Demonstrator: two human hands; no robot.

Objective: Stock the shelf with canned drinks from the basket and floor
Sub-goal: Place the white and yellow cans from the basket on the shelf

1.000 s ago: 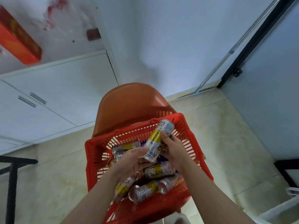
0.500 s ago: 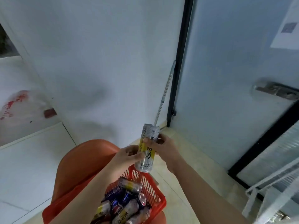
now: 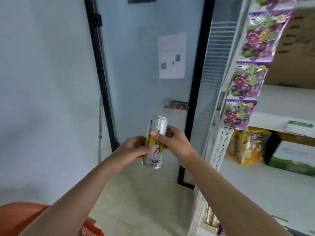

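- The person holds one slim can (image 3: 154, 159) upright in both hands, at chest height in front of a pale blue door (image 3: 136, 79).
- The can is silver with a yellow band round its middle. Its top leans slightly to the right.
- The left hand (image 3: 133, 148) grips the lower half of the can from the left, with the thumb lying across the yellow band.
- The right hand (image 3: 175, 142) grips the can from the right, a little higher. Its thumb presses on the front of the can and its fingers are curled behind.
- The can is in the air, to the left of the white shelf (image 3: 276, 99) and not touching it.
- A strip of purple grape snack packets (image 3: 245, 82) hangs down the front edge of the shelf.
- A yellow bag (image 3: 245, 147) and a green box (image 3: 293, 160) sit on a lower board of the shelf.
- A corner of the red basket (image 3: 92, 229) shows at the bottom edge, beside an orange chair (image 3: 20, 217).
- A sheet of paper (image 3: 172, 56) is stuck on the door above a metal handle (image 3: 175, 105).
- The floor (image 3: 136, 201) below the hands is pale tile.
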